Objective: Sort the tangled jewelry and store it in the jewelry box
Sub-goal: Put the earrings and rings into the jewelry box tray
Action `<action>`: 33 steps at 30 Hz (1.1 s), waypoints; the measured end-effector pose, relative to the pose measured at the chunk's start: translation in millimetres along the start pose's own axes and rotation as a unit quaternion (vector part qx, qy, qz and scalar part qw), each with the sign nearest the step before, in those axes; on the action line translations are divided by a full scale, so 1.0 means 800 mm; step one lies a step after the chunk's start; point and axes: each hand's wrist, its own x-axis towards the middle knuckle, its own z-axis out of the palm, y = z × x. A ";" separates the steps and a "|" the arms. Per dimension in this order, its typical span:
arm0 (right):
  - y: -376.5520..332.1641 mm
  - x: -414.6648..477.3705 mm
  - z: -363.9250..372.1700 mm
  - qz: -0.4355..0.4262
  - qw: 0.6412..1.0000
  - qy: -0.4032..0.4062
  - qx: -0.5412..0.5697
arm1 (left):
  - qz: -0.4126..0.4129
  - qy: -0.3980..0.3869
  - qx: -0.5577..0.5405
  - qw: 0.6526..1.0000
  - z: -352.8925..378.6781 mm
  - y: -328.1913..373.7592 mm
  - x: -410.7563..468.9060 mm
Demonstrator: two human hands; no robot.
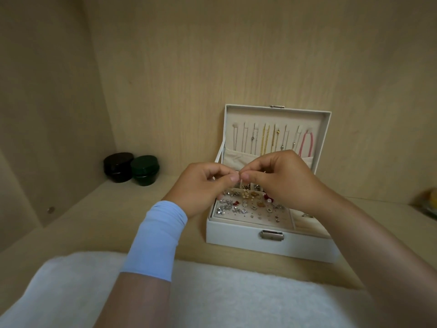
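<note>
While both hands hover together over the open jewelry box (246,242), the head view shows the left hand (203,185) and the right hand (281,178) with fingers curled, each pinching a tiny pale piece (240,179) between thumb and forefinger; it is too small to tell what it is. One box stands on the wooden shelf (94,221), right of centre, and its raised lid (272,117) stands close to the back wall. It is white outside and beige inside, with one metal latch (272,234) on the front wall. Inside the lid a row of hooks carries hanging necklaces: one gold chain (265,140), one pink cord (307,143) at the right end, and thin silvery chains too fine to count surely. Their lower ends drop behind a cloth pocket (241,158). One white ribbon (219,153) runs down from the lid at the left side. The tray (272,217) in the base is studded with many small earrings, clear, gold and red, partly hidden under the hands. Two round lidded jars stand touching in the left corner, one black jar (118,166) and one green jar (144,170). One light blue sleeve band (158,237) wraps the left wrist. A white fleecy cloth (236,292) lies along the near edge. A blurred yellow thing (429,204) sits at the far right.
</note>
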 end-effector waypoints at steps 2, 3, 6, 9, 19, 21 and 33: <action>0.004 -0.003 0.001 -0.003 0.999 -0.005 -0.048 | -0.004 0.008 -0.002 1.000 -0.003 -0.002 0.001; 0.005 -0.006 0.004 -0.011 0.996 -0.013 -0.084 | -0.009 0.020 -0.002 1.000 -0.005 -0.004 0.002; 0.006 -0.015 0.021 -0.073 0.971 -0.042 -0.225 | -0.028 0.054 0.000 0.998 -0.010 -0.008 0.003; 0.006 -0.019 0.034 -0.112 0.950 -0.059 -0.286 | -0.054 0.060 -0.015 0.997 -0.014 -0.009 0.003; 0.007 -0.022 0.033 -0.153 0.931 -0.048 -0.327 | -0.066 0.026 -0.045 0.996 -0.019 -0.009 0.003; 0.008 -0.022 0.028 -0.150 0.935 -0.033 -0.319 | -0.058 0.029 -0.049 0.997 -0.018 -0.008 0.003; 0.005 -0.027 0.027 -0.201 0.912 -0.043 -0.354 | -0.023 0.024 -0.052 0.998 -0.013 -0.009 0.001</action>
